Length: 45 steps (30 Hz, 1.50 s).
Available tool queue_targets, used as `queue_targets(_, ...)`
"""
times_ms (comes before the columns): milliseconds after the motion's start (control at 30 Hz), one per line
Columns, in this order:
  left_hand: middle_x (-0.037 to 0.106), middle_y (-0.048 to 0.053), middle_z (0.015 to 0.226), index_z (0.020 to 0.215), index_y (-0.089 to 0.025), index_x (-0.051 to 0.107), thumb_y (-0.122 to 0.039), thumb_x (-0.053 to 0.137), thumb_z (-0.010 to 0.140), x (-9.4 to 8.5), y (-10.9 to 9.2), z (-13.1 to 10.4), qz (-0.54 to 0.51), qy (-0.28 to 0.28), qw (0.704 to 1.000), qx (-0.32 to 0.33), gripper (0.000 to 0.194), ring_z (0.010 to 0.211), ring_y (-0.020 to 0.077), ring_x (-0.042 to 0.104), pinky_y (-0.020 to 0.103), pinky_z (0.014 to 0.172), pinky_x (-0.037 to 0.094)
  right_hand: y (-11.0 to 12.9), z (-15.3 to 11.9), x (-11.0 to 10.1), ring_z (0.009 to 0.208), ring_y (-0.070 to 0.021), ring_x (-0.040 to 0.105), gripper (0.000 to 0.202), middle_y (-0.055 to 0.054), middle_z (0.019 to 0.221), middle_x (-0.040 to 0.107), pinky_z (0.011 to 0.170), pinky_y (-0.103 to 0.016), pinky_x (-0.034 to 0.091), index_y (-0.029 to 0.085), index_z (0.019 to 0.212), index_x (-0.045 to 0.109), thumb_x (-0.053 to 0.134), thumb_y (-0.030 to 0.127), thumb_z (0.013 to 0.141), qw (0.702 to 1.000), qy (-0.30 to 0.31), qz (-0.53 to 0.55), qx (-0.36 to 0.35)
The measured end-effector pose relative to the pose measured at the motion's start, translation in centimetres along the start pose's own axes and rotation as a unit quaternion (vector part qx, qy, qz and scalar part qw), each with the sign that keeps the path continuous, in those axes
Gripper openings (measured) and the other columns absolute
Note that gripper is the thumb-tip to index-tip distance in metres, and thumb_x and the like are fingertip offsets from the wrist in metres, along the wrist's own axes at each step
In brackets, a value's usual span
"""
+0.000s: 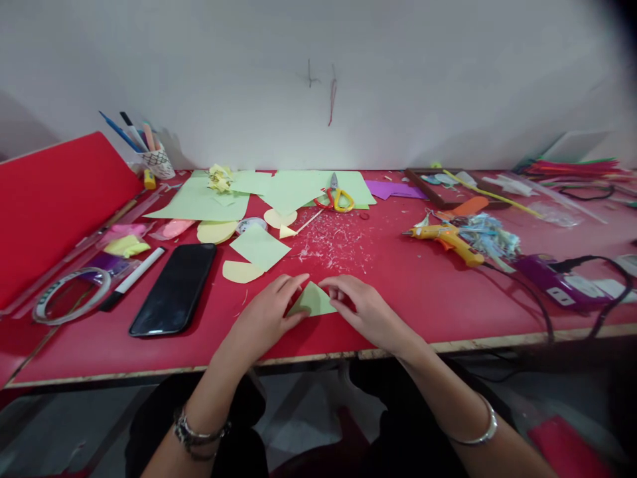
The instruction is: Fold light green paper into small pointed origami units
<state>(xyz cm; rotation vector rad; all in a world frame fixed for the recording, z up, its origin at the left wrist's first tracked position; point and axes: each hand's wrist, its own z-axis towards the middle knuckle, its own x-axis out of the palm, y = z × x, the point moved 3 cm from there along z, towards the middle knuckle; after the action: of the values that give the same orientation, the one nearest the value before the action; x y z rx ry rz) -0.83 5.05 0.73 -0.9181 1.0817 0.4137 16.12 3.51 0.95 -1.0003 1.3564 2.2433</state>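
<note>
A small light-green folded paper (314, 302), triangular in outline, lies near the table's front edge between my hands. My left hand (269, 311) curls round its left corner, thumb at the lower edge and fingers above. At the right edge, my right hand (362, 307) pinches the paper between thumb and bent fingers. Just beyond lie a pale green square sheet (261, 247), a cream paper piece (241, 271) and a small cream paper cone (287, 231) on a thin stick. Scissors (336, 196) with red and yellow handles rest on green sheets further back.
A black phone (174, 290), a marker (133, 277) and a tape roll (72, 296) lie on the left. To the right are a yellow glue gun (448, 240) with its cord and a purple device (560, 282). A pen cup (158, 162) stands at the back left.
</note>
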Motion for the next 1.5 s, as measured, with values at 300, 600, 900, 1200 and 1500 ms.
queue_targets(300,0.057,0.005,0.092,0.1,-0.017,0.05,-0.014,0.047,0.082,0.7,-1.1,-1.2,0.025,0.006,0.999,0.047,0.018,0.085,0.017,0.055,0.028,0.071,0.046,0.3,-1.1,-0.6,0.089,-0.013,0.052,0.026,-0.004,0.092,0.055,0.08,-0.026,0.044,0.02,0.1,0.059,0.042,0.011,0.083,0.998,0.045,0.018,-0.051)
queue_targets(600,0.061,0.002,0.08,0.082,-0.018,0.059,-0.019,0.047,0.085,0.0,-1.2,-2.4,0.122,-0.005,0.985,0.123,0.013,0.073,0.0166,0.055,0.029,0.063,0.042,0.2,-1.1,-0.7,0.091,-0.0145,0.051,0.019,-0.005,0.096,0.058,0.082,-0.027,0.043,0.02,0.092,0.063,0.049,0.013,0.081,0.993,0.098,-0.021,-0.062)
queue_targets(900,0.062,0.002,0.079,0.079,-0.018,0.061,-0.035,0.05,0.083,0.0,-0.9,-2.6,0.079,-0.077,0.991,0.074,0.021,0.072,0.0156,0.055,0.027,0.061,0.042,-0.4,-0.8,-0.2,0.085,-0.0146,0.053,0.014,-0.006,0.087,0.057,0.078,-0.028,0.044,0.016,0.087,0.06,0.047,0.019,0.085,0.998,0.06,-0.024,-0.016)
queue_targets(1200,0.062,0.0,0.074,0.073,-0.017,0.06,-0.029,0.047,0.086,-0.3,-0.9,-2.3,0.065,-0.057,0.995,0.052,0.022,0.069,0.0136,0.055,0.026,0.061,0.039,-0.4,-0.5,-0.3,0.082,-0.0146,0.053,0.013,-0.005,0.085,0.057,0.075,-0.027,0.043,0.016,0.081,0.06,0.048,0.019,0.084,0.998,0.054,-0.033,0.01)
queue_targets(1500,0.055,0.001,0.068,0.067,-0.016,0.053,-0.032,0.042,0.087,0.5,-1.4,-2.2,0.155,-0.083,0.982,-0.065,0.029,0.06,0.0126,0.052,0.024,0.05,0.03,-0.4,-0.4,0.4,0.061,-0.0108,0.047,0.023,0.0,0.068,0.048,0.057,-0.022,0.036,0.017,0.062,0.049,0.051,0.026,0.083,0.992,-0.004,-0.08,0.1)
